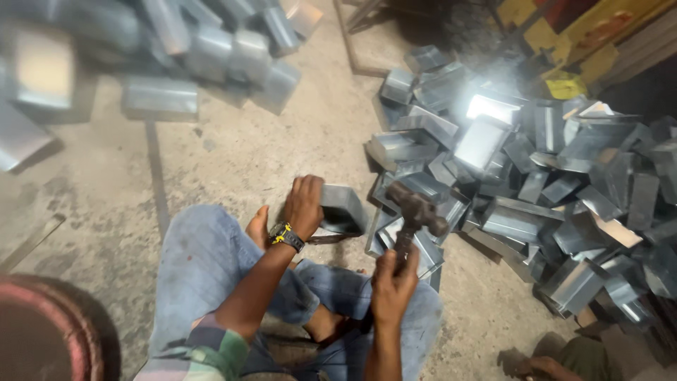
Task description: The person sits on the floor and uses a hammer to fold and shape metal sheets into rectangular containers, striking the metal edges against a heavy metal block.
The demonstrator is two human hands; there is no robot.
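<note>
I sit on a concrete floor in blue jeans. My left hand (305, 203), with a watch on the wrist, presses down on a small folded sheet-metal box (343, 207) that rests on the floor in front of my knees. My right hand (392, 289) grips the handle of a hammer (416, 209). The hammer's dark head is raised just right of the box, above the edge of the metal pile.
A big heap of shiny sheet-metal boxes (536, 183) spreads across the right half. More such boxes (190, 49) lie at the top left. A thin metal strip (32, 243) lies at the left. Another person's foot (543, 367) shows at the bottom right.
</note>
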